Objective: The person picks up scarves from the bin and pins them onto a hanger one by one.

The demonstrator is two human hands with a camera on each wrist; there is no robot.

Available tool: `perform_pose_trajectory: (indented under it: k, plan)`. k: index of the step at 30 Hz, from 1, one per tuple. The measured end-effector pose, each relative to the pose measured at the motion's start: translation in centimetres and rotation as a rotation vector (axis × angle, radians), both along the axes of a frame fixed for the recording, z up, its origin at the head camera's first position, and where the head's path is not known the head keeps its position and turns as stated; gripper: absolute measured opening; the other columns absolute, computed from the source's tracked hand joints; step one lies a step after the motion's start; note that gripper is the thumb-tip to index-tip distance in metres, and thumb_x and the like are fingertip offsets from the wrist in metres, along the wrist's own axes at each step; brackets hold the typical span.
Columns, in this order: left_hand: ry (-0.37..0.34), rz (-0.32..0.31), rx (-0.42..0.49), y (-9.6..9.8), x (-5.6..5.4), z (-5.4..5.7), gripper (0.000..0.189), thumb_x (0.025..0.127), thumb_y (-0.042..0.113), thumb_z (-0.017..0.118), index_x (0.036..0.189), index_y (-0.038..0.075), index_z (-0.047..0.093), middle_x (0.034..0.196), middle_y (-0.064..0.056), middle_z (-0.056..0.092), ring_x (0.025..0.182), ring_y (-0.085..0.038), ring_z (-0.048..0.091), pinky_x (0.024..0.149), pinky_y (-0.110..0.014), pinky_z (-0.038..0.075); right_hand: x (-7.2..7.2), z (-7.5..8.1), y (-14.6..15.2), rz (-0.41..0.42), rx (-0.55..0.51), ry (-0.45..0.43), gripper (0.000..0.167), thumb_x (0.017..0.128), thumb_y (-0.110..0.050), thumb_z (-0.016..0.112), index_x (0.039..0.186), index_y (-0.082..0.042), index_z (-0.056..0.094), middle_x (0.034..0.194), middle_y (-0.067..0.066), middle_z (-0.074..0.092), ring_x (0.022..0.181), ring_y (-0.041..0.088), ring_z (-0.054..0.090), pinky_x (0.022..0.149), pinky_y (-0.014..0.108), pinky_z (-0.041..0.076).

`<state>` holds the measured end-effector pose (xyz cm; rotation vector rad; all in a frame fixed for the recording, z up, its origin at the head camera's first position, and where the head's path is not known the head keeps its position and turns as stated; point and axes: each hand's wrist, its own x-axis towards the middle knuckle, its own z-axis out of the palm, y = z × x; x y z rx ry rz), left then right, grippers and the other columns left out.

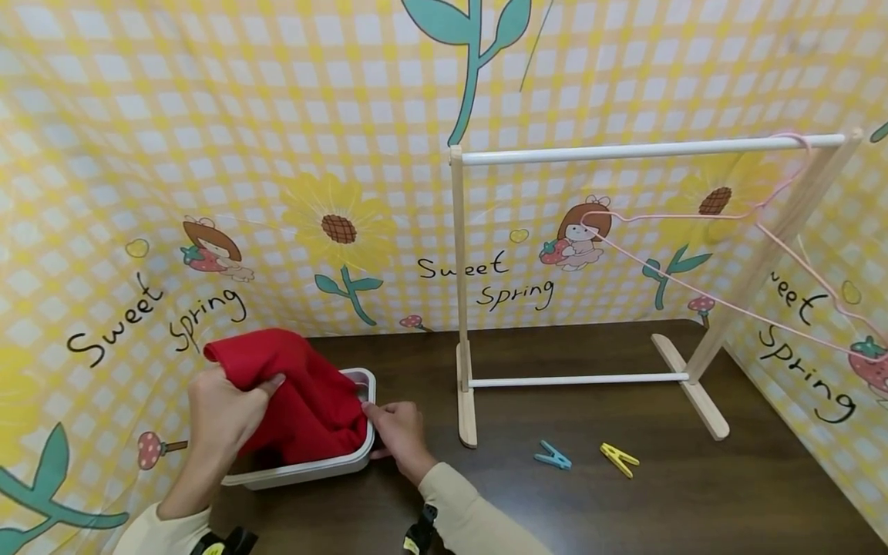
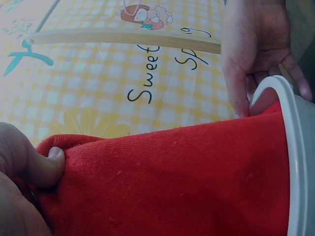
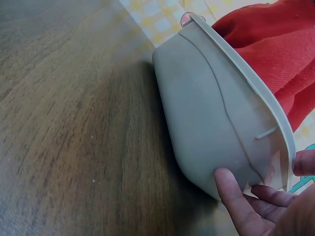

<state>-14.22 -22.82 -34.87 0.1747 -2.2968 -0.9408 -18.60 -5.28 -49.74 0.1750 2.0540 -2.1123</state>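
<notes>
My left hand pinches a red knit cloth near its upper edge. The cloth is lifted at that end, and its lower part lies in a white plastic basin. In the left wrist view the fabric stretches from my thumb down over the basin's rim. At the basin's right end my right hand grips the rim. The right wrist view shows fingers against the outer wall and the thumb at the rim. Most of the basin's inside is hidden by the cloth.
A wooden rack with white rods stands at the right, a pink wire hanger hooked over its top rod. Before it, a blue clothespin and a yellow clothespin lie on the brown table. Checked fabric surrounds the table.
</notes>
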Motion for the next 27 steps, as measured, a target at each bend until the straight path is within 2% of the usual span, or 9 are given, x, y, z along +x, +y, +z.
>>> perform_pose_trajectory:
  k: [6,11,13,15,19,22,25,27]
  plan:
    - [0.056,-0.011,0.013,0.5,0.2,0.4,0.013,0.072,-0.004,0.084,0.079,-0.006,0.074,0.075,-0.021,0.072,0.062,0.015,0.045,0.059,-0.009,0.038,0.0,0.1,0.0,0.003,-0.007,-0.002,0.029,0.091,-0.033,0.074,0.082,-0.006,0.078,0.071,-0.001,0.059,0.06,0.013,0.059,0.049,0.04,0.059]
    - [0.105,-0.018,0.029,0.8,0.4,0.6,0.014,0.07,-0.006,0.085,0.079,-0.006,0.075,0.073,-0.016,0.072,0.064,0.018,0.047,0.061,-0.007,0.039,0.0,0.1,0.1,0.002,-0.009,-0.004,0.029,0.091,-0.034,0.075,0.084,-0.006,0.078,0.073,-0.001,0.06,0.062,0.013,0.059,0.05,0.041,0.059]
    - [0.12,-0.019,0.04,0.9,0.4,0.7,0.014,0.07,-0.006,0.085,0.08,-0.006,0.075,0.069,-0.004,0.071,0.064,0.019,0.047,0.062,-0.007,0.039,-0.1,0.1,0.1,0.004,-0.007,-0.003,0.029,0.091,-0.034,0.074,0.084,-0.006,0.078,0.073,-0.001,0.06,0.062,0.014,0.06,0.05,0.041,0.059]
    - [0.13,-0.017,0.044,0.8,0.4,0.8,0.015,0.069,-0.006,0.086,0.08,-0.006,0.075,0.068,0.003,0.07,0.064,0.019,0.048,0.063,-0.006,0.039,-0.1,0.1,0.1,0.006,-0.01,0.0,0.029,0.091,-0.034,0.074,0.084,-0.006,0.078,0.072,-0.001,0.06,0.061,0.014,0.059,0.049,0.04,0.059]
    - [0.142,-0.013,0.04,0.8,0.4,1.0,0.015,0.07,-0.006,0.085,0.08,-0.007,0.075,0.068,0.008,0.069,0.066,0.02,0.048,0.063,-0.006,0.039,-0.1,0.0,0.1,0.01,-0.016,-0.001,0.029,0.092,-0.033,0.074,0.085,-0.005,0.078,0.073,0.0,0.06,0.06,0.013,0.059,0.048,0.039,0.058]
    - [0.156,-0.015,0.037,0.8,0.4,1.2,0.016,0.07,-0.007,0.084,0.083,-0.008,0.074,0.068,0.027,0.063,0.068,0.021,0.047,0.065,-0.006,0.038,0.0,0.1,0.2,0.008,-0.013,-0.006,0.029,0.092,-0.033,0.074,0.085,-0.004,0.077,0.074,0.0,0.061,0.06,0.013,0.059,0.048,0.039,0.058]
    - [0.169,-0.019,0.045,0.8,0.6,1.4,0.018,0.071,-0.007,0.083,0.086,-0.009,0.073,0.071,0.047,0.047,0.07,0.02,0.047,0.066,-0.007,0.038,0.0,0.2,0.2,0.009,-0.008,-0.011,0.029,0.092,-0.032,0.074,0.086,-0.005,0.078,0.075,0.001,0.062,0.061,0.013,0.059,0.048,0.039,0.058]
    - [0.18,-0.026,0.053,0.8,0.6,1.6,0.018,0.071,-0.007,0.083,0.087,-0.01,0.073,0.071,0.047,0.047,0.069,0.019,0.048,0.065,-0.007,0.038,0.0,0.3,0.2,0.011,0.0,-0.015,0.029,0.092,-0.033,0.074,0.086,-0.005,0.078,0.075,0.001,0.062,0.061,0.013,0.059,0.049,0.038,0.058]
